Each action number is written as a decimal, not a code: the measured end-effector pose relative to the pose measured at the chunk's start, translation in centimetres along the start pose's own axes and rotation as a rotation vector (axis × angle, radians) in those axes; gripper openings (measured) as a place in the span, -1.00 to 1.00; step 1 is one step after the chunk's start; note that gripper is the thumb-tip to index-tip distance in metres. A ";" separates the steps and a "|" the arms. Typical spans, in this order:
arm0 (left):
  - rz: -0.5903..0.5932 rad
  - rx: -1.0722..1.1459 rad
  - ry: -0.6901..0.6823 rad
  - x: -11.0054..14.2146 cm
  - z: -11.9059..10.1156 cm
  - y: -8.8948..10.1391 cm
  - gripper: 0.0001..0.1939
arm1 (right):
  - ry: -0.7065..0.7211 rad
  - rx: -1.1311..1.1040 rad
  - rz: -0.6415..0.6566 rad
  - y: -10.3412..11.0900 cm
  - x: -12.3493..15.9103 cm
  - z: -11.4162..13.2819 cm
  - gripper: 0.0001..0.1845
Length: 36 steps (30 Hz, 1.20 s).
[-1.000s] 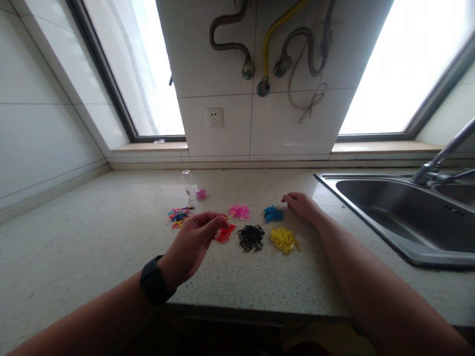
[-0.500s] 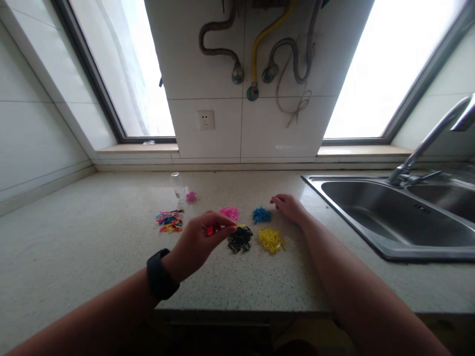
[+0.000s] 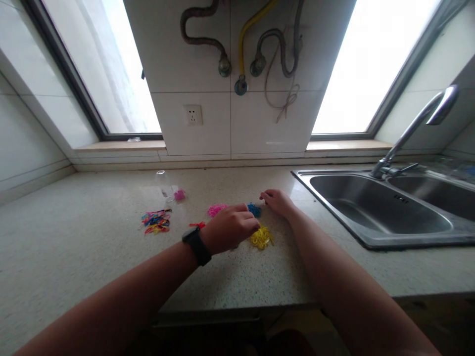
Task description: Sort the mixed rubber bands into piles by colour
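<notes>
Reaching across the piles, my left hand (image 3: 233, 225), with a dark watch (image 3: 196, 245) on its wrist, has its fingers pinched at the edge of a pile of yellow rubber bands (image 3: 261, 238). What its fingertips hold, if anything, is hidden. My right hand (image 3: 276, 201) rests on the counter with curled fingers and nothing visible in them, just right of the blue bands (image 3: 254, 209). Pink bands (image 3: 216, 210) and red bands (image 3: 197, 225) show around my left hand, which covers the black pile almost entirely. A mixed-colour pile (image 3: 156, 221) lies further left.
Behind the mixed pile stands a clear container (image 3: 163, 185) beside a small pink object (image 3: 179, 195). To the right is a steel double sink (image 3: 374, 207) with a faucet (image 3: 411, 131). The tiled wall has a socket (image 3: 193, 114) and hoses. The counter's front edge is near me.
My left hand has moved right from the black pile to the yellow one, its yellow band now out of sight. Red bands now show left of it. The view has shifted; my right hand stays put.
</notes>
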<state>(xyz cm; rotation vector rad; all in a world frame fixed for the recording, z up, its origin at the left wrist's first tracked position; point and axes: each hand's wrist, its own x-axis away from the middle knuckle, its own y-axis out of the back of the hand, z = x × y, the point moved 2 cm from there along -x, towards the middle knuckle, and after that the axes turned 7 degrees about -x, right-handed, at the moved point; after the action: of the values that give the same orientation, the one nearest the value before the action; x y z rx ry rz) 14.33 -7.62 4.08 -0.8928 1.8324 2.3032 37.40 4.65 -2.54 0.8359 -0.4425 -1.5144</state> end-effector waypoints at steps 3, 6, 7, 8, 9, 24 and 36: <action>0.017 0.011 0.030 -0.8 0.4 -1.4 -0.77 | -0.003 0.001 -0.004 0.0 -0.1 -0.1 -0.63; 0.049 -0.015 0.051 -1.3 0.8 -2.6 -0.80 | -0.001 -0.002 -0.001 -0.1 -0.1 -0.1 -0.63; 0.062 -0.027 0.060 -1.4 0.9 -3.0 -0.81 | 0.000 -0.003 0.002 -0.1 0.0 -0.1 -0.63; 0.076 -0.042 0.067 -1.4 1.0 -3.2 -0.82 | 0.002 -0.003 0.002 -0.1 0.0 -0.1 -0.62; 0.089 -0.059 0.072 -1.4 1.0 -3.3 -0.82 | 0.002 -0.001 0.003 -0.1 0.0 -0.1 -0.62; 0.216 -0.195 0.096 6.3 1.5 2.1 -0.70 | -0.004 0.029 0.029 -0.1 -0.2 -0.4 -0.61; 0.334 -0.129 0.123 15.1 -0.1 3.5 -0.63 | -0.026 0.047 0.037 0.2 0.2 0.1 -0.59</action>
<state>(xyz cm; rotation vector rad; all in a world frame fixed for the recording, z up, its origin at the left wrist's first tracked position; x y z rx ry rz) 0.44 -13.22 -0.01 -0.8136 2.0397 2.6429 37.48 4.44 -2.43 0.8409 -0.5114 -1.4869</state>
